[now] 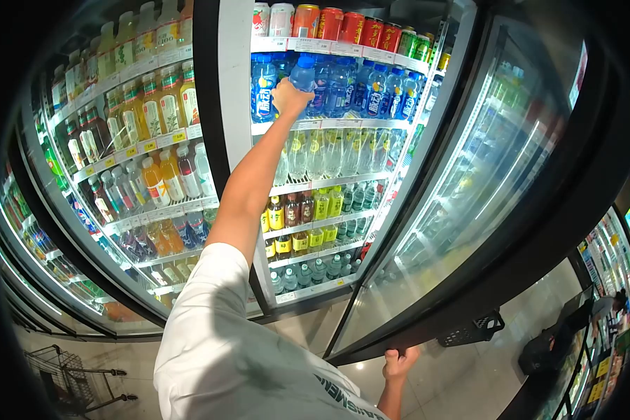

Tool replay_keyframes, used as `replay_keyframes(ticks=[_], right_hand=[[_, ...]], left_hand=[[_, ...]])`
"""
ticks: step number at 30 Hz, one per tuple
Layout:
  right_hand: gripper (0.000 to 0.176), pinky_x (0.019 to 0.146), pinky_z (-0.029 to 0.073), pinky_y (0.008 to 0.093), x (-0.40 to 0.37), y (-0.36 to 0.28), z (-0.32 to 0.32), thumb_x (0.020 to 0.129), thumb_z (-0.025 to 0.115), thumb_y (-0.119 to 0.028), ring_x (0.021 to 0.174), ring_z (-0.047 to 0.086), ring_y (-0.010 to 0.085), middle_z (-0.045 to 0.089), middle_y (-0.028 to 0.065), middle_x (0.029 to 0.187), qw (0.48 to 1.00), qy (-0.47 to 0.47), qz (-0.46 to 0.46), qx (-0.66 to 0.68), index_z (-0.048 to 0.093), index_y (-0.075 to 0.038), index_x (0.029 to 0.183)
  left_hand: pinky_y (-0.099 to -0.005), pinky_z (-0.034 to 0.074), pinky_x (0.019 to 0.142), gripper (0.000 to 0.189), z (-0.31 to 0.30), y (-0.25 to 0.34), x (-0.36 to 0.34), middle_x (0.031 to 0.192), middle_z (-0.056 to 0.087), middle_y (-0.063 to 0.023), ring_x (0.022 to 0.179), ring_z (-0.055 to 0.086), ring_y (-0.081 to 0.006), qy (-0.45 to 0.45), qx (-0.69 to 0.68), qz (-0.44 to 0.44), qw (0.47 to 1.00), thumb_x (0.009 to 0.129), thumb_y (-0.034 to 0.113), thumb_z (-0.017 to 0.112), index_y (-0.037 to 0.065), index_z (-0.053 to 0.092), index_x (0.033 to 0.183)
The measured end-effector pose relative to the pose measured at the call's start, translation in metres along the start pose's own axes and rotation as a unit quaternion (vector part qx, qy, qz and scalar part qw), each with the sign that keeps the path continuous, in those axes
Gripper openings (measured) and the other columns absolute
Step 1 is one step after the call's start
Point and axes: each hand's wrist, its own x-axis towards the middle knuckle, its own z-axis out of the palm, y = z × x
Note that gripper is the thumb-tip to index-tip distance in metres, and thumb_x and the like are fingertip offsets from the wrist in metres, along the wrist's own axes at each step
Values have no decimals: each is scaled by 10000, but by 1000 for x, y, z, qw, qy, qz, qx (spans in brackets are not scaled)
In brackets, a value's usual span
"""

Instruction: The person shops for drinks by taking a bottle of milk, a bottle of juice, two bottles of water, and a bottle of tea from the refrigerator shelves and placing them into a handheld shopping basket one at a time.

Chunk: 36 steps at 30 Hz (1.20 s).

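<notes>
1. Left of the grip, behind a shut glass panel, stand rows of tea bottles [157,105], well apart from either hand.
2. Just left of the grip, a blue-labelled neighbour [262,87] stands on the same shelf [343,123].
3. The left hand [289,96] is at full reach, fingers wrapped round the bottle [303,72]. The bottle sits in the palm with its blue cap just above and right of the knuckles. Its long axis is upright, perhaps tipped a little toward the hand. Whether its base touches the shelf I cannot tell, as the hand hides it.
4. Right of the grip runs a row of like blue bottles [371,91], touching one another, with cans [343,24] on the shelf above.
5. Further right, the open door [469,210] swings out.
6. Far below and right of the grip, the right hand [399,362] is clamped on the door's lower edge, so the left is much the nearer to the bottle.
</notes>
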Motion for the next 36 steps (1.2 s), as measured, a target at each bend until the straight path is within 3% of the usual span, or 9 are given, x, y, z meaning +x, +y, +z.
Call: replay_keyframes(ticks=[7,16,17,20,22,24,28,31,36], right_hand=[[389,545,404,296,-7,3,14,803,713,-406,573,559,195,597,56,653,999,-29,14,-20,611,-32,780],[277,591,441,314,-3,0,52,791,745,-277,622,587,253,620,89,707,997,-76,9,2,627,-26,801],[263,597,446,316,-1,-1,57,793,742,-258,630,591,256,621,94,712,996,-84,6,-2,628,-22,808],[232,609,455,327,-1,2,73,802,730,-218,651,598,263,625,109,735,994,-107,-2,-11,627,-12,830],[214,615,459,335,-2,5,85,809,719,-196,664,600,267,627,119,753,993,-119,-6,-16,626,-7,846],[198,643,474,347,-2,4,99,829,693,-141,691,603,275,630,141,817,988,-156,-9,-20,611,11,925],[258,693,501,346,-7,2,131,840,664,-70,723,612,307,618,168,874,976,-209,62,30,570,31,1058],[269,697,507,363,-12,2,153,839,666,-79,745,617,322,609,169,853,971,-228,65,-25,575,35,1064],[204,698,512,376,-24,23,168,827,650,-59,772,636,333,621,198,868,945,-309,84,-65,581,29,998]], left_hand=[[-464,506,833,707,-3,7,-8,1029,655,-182,1019,586,-381,9,76,-62,995,576,345,873,-33,514,1053],[-442,491,760,403,-55,-44,-204,1022,599,-250,898,601,-392,76,-76,226,968,820,54,624,-19,497,1196],[-425,504,687,345,-83,-38,-250,870,626,-214,780,621,-373,-110,-130,4,985,831,52,605,-3,525,1162],[-451,505,734,350,-111,-131,-378,961,642,-252,887,637,-403,-373,-69,21,925,817,113,628,-18,573,1136],[-470,494,813,538,-136,-209,-454,1097,623,-259,978,620,-395,-727,83,-34,681,791,358,678,-8,579,1173],[-450,504,779,506,-195,-300,-556,899,674,-226,874,644,-364,-685,14,111,720,760,460,701,-5,684,959],[-418,518,812,548,-300,-355,-636,924,695,-203,856,669,-336,-714,246,-107,647,753,463,681,-10,686,1029],[-385,543,741,488,-354,-391,-667,775,700,-175,706,682,-308,-578,199,-244,753,760,416,647,-41,700,923],[-368,552,599,290,-388,-408,-684,673,675,-154,634,683,-265,-569,258,-479,617,760,218,604,-57,676,819]])
